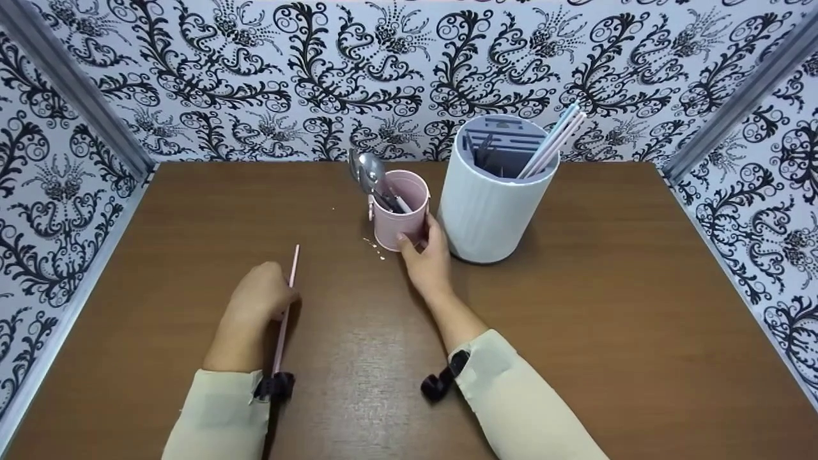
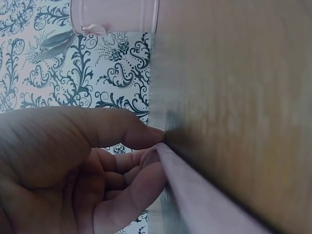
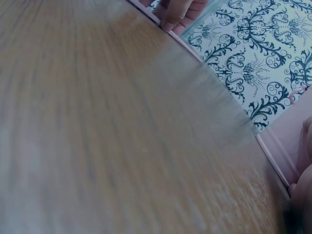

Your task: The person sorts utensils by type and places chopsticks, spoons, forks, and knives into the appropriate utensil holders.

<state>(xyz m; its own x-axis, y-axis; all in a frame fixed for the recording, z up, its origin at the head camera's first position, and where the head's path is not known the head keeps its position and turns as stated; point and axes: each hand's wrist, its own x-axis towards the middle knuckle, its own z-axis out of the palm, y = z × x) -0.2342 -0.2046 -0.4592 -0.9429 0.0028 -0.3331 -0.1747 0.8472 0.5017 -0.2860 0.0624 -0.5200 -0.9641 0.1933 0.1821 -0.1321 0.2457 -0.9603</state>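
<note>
A slim pink chopstick (image 1: 280,342) lies low along the tabletop at the left. My left hand (image 1: 261,295) pinches it between thumb and fingers; the left wrist view shows the fingertips on the chopstick (image 2: 192,195) close to the wood. Farther back stands a small pink cup (image 1: 399,227) with a ring on its side, upright on the table. Metal spoons (image 1: 370,169) and other utensils lean in it, their heads over its left rim. My right hand (image 1: 431,259) grips the cup's lower right side, thumb at the front; the finger ends behind it are hidden.
Right of the cup stands a tall white utensil holder (image 1: 489,217) with a slotted grey top. Blue and pink chopsticks (image 1: 556,140) and dark utensils stick out of it. Small white flecks (image 1: 377,249) lie by the cup. Patterned walls (image 1: 396,76) enclose the brown table (image 1: 607,287).
</note>
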